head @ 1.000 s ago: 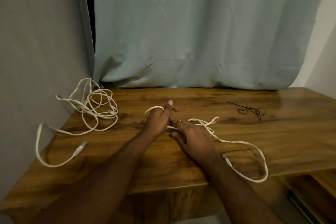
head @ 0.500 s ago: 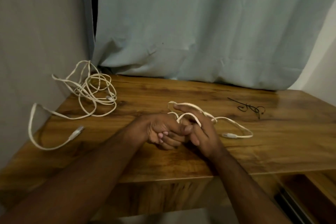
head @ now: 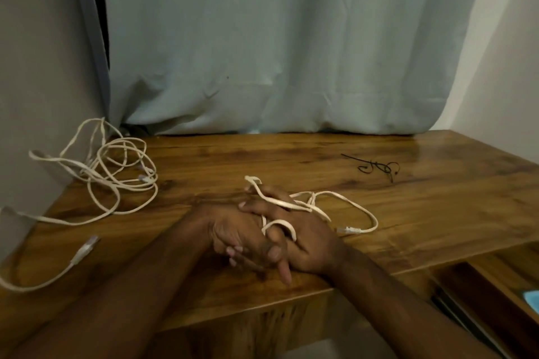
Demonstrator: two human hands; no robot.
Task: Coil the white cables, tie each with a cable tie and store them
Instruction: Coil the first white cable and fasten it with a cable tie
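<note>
left hand [head: 233, 237]: fingers curled, pressed against the right, near the desk's front edge; whether it grips the cable itself I cannot tell.
right hand [head: 306, 242]: overlaps the left, fingers curled round loops of the cable, index finger pointing down over the desk's edge.
white cable [head: 354, 207]: several loops wound over the right hand's fingers; loose tail arcs right across the desk, ends in a connector [head: 351, 230] lying just right of the hands.
second white cable [head: 116, 172]: uncoiled tangle at the desk's back-left corner, against the wall; one end trails over the left edge, plug [head: 84, 249] resting on the desk.
cable ties [head: 379, 167]: thin black, back right, well apart from the hands.
desk [head: 291, 160]: glossy wood.
curtain [head: 277, 44]: pale blue-grey, behind the desk.
</note>
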